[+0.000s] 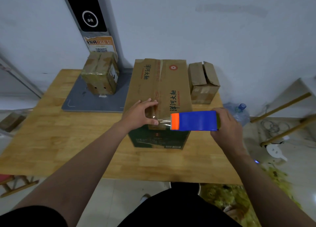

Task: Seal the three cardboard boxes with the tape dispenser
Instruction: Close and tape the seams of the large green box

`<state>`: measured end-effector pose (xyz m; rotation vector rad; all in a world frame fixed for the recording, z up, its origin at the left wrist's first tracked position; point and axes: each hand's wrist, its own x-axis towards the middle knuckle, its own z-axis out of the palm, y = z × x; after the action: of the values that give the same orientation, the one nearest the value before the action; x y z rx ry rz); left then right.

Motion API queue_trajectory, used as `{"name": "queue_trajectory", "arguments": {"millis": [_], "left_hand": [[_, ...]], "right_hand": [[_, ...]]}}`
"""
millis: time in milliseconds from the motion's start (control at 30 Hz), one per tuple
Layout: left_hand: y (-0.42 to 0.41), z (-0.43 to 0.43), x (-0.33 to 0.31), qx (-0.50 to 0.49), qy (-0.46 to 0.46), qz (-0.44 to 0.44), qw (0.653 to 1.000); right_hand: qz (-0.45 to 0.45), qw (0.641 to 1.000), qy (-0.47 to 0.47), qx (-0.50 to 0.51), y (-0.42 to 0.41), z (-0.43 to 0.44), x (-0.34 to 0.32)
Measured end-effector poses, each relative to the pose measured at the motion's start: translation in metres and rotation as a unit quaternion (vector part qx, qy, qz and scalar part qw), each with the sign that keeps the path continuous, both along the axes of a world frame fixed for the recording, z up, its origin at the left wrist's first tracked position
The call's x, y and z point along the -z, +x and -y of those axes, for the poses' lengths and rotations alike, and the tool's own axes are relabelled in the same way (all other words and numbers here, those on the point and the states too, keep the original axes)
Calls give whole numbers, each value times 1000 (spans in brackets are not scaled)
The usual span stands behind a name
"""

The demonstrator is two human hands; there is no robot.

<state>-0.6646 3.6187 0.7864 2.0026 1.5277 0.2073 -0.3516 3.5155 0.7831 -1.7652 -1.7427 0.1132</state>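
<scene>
On the wooden table (51,132), a small taped box (100,73) stands far left on a grey base plate (77,100). The left arm reaches forward, and the left hand (142,114) lies spread on the near end of the large box (159,90), thumb pressing down the clear tape (163,122) at the edge and curling round nothing. The box's long axis, and its centre seam, run away from the person. The tape dispenser (195,120) (blue body, orange mouth) lies crosswise just above the near edge, mouth pointing left. The right hand (227,124) wraps its rear end. Far right stands a small box (203,83), flaps ajar.
</scene>
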Motion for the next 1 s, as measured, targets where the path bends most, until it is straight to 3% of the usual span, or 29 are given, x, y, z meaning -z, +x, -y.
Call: {"name": "queue_trajectory", "arguments": {"millis": [367, 633, 1000], "left_hand": [[10, 9, 4, -59, -7, 16, 998], [47, 23, -7, -54, 59, -32, 996], [59, 23, 11, -104, 88, -8, 991]], "right_hand": [[-17, 999, -33, 12, 22, -9, 24], [-38, 998, -43, -6, 26, -12, 29], [-21, 998, -61, 14, 39, -15, 34]]}}
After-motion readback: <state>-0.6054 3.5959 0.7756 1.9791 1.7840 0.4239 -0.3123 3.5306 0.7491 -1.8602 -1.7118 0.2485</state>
